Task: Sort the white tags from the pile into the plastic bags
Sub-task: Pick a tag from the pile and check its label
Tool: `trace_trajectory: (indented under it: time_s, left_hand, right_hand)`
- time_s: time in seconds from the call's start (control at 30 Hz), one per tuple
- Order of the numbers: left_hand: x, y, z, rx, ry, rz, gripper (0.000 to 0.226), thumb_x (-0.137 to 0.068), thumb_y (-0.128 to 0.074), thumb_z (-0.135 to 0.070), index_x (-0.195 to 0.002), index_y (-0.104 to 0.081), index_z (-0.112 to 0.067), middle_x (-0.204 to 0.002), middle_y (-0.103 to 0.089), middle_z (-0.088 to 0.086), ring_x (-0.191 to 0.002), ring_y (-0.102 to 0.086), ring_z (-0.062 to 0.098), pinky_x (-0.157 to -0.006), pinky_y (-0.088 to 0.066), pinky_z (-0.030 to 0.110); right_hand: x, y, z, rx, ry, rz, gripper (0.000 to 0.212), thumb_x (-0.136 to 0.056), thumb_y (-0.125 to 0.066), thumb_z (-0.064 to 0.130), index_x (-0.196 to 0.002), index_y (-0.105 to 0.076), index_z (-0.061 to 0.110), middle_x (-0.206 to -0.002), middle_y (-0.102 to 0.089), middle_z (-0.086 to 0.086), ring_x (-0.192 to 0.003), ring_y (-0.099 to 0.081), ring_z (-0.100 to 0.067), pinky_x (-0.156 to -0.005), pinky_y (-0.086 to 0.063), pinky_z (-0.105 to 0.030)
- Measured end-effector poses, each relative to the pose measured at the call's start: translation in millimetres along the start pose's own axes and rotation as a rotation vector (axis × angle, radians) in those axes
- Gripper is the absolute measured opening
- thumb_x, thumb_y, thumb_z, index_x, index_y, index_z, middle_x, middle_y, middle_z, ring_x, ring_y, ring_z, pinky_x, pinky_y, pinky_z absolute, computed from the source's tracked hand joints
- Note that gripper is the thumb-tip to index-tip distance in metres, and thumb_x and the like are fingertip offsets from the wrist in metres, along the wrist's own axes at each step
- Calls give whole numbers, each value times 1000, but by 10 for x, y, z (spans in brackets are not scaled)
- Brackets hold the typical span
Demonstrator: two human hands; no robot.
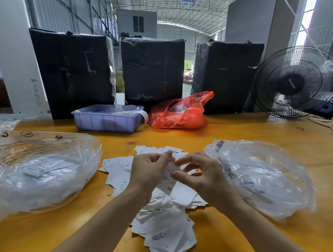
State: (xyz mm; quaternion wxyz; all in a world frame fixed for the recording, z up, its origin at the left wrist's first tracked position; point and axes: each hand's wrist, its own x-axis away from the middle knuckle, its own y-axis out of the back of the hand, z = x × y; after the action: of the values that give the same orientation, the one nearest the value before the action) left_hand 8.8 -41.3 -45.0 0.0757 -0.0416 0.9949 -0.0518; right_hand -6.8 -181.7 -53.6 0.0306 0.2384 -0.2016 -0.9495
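Yellow worktable [243, 130], mid-frame: left hand [147, 173] and right hand [202, 176] both pinch one white tag [168, 181] above the pile [162, 217], likely reading its XS mark before choosing left bag [37, 170] or right bag [264, 175].

I see a warehouse hall: metal truss roof [180, 0], daylight flooding in from the right opening. Three black wrapped bales [154, 70] stand at the back of the yellow bench [264, 136], black fan [295, 82] far right, white pillar [14, 59] left.
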Motion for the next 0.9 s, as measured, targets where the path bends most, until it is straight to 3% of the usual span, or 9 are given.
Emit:
trace_trajectory:
  time_s: [0.1, 0.23, 0.43, 0.5, 0.6, 0.7, 0.8, 0.9]
  left_hand:
    - [11, -2, -5, -30, -42, 4, 26, -85, -66, -23, -70, -72, -3, -63, -71, 9, -47, -61, 15, -43, -48, 20]
    - [15, 3, -16, -65, -68, 37, 27, -84, -66, -26, -69, -72, -5, -67, -70, 10, -53, -62, 18, -49, -49, 24]
    - [-27, 89, -112, -112, 173, 223, 41, -68, -70, -44, -86, -71, -7, -63, -70, 1, -57, -66, 13, -51, -52, 23]
    - [-59, 157, -125, -182, 239, 292, 41, -66, -76, -33, -91, -72, -1, -71, -72, 7, -58, -67, 12, -53, -52, 21]
    - [-91, 236, -130, -196, 281, 308, 22, -73, -77, -11, -89, -71, 2, -67, -71, 7, -54, -65, 10, -51, -51, 18]
    - [-106, 277, -159, -236, 263, 312, 14, -74, -78, -11, -83, -71, -3, -64, -69, 4, -52, -64, 8, -51, -51, 18]
    - [-178, 434, -274, -370, 197, 224, 8, -79, -75, -12, -77, -69, -7, -73, -70, 9, -58, -65, 11, -55, -56, 21]
    - [-301, 839, -474, -530, 35, -50, 10, -85, -67, -10, -79, -69, -1, -75, -64, 14, -62, -59, 18, -58, -53, 24]
  right_hand:
    - [-8, 11, 1, -124, -111, 64, 23, -73, -79, 18, -93, -69, 16, -103, -65, -4, -84, -64, -16, -74, -56, -29]
    - [-20, 46, -3, -322, -277, 70, 9, -77, -74, 7, -82, -66, 9, -76, -67, -5, -65, -62, -12, -62, -50, -25]
    - [-44, 94, 14, -468, -408, -68, 6, -78, -72, 6, -80, -68, 10, -62, -66, 0, -53, -59, -7, -58, -45, -21]
    - [-49, 96, 12, -488, -423, -104, 7, -78, -71, 4, -83, -68, 8, -62, -66, -1, -52, -59, -8, -54, -46, -20]
    - [-50, 80, 11, -492, -427, -148, 6, -81, -68, 3, -86, -67, 6, -60, -66, -2, -52, -60, -10, -53, -47, -20]
    - [-36, 81, 18, -437, -391, -169, 8, -82, -68, 4, -90, -67, 7, -65, -69, -4, -55, -62, -12, -56, -48, -22]
    - [-16, 85, 37, -307, -296, -142, 9, -86, -64, 4, -93, -65, 9, -71, -73, -5, -57, -64, -12, -57, -51, -22]
    - [-27, 108, 50, -236, -195, -189, 9, -87, -62, 2, -93, -65, 7, -70, -73, -4, -56, -65, -11, -52, -52, -17]
